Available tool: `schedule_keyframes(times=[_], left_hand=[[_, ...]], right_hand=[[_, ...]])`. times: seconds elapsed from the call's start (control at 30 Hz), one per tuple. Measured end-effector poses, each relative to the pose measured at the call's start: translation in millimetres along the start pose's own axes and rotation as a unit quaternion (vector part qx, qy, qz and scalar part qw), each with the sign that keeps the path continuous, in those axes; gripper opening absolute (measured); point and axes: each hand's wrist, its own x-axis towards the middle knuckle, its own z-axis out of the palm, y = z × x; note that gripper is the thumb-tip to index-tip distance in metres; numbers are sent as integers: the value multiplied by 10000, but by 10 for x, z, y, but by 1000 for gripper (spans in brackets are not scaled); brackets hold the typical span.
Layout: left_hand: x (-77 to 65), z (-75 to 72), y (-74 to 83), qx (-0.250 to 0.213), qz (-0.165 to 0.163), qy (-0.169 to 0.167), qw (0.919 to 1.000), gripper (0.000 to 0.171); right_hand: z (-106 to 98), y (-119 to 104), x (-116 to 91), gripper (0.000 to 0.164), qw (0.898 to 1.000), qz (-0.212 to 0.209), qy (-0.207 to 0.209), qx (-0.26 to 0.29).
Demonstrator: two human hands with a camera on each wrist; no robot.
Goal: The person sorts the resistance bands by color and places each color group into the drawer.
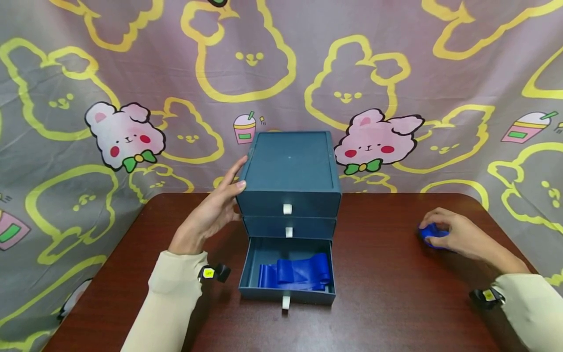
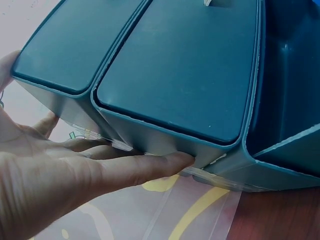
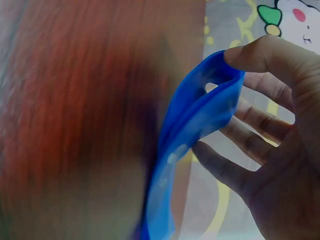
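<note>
A dark teal drawer box [image 1: 290, 161] with three drawers stands on the table, its bottom drawer [image 1: 287, 295] pulled out. Inside that drawer lies a folded blue band [image 1: 303, 271]. My left hand [image 1: 215, 208] rests against the box's left side, fingers extended along the wall; in the left wrist view a finger of the left hand [image 2: 75, 175] touches the side of the box [image 2: 170, 75]. Off to the right, my right hand [image 1: 457, 234] pinches another blue band [image 1: 433, 234]. In the right wrist view this blue band [image 3: 200, 105] is looped over, held between thumb and fingers.
The reddish-brown table [image 1: 387, 293] extends on both sides of the box. Behind it hangs a patterned cloth [image 1: 281, 63] with cartoon bunnies. Small white pull tabs [image 1: 287, 209] stick out from the drawer fronts.
</note>
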Motion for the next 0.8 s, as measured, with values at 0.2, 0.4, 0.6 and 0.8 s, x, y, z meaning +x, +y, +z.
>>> schedule_keyframes(times=[0.2, 0.4, 0.6, 0.8], left_hand=[[6, 0, 0, 10, -9, 25, 10000, 67], [9, 12, -1, 5, -22, 37, 10000, 67], [-1, 11, 6, -1, -23, 25, 10000, 67], [-2, 9, 4, -12, -3, 40, 10000, 67]], right_hand=[[-28, -72, 6, 24, 9999, 98, -11, 36], [39, -60, 25, 27, 9984, 204, -502, 152], [104, -45, 48, 36, 9988, 6, -480, -24], [152, -129, 140, 40, 9985, -120, -540, -50]])
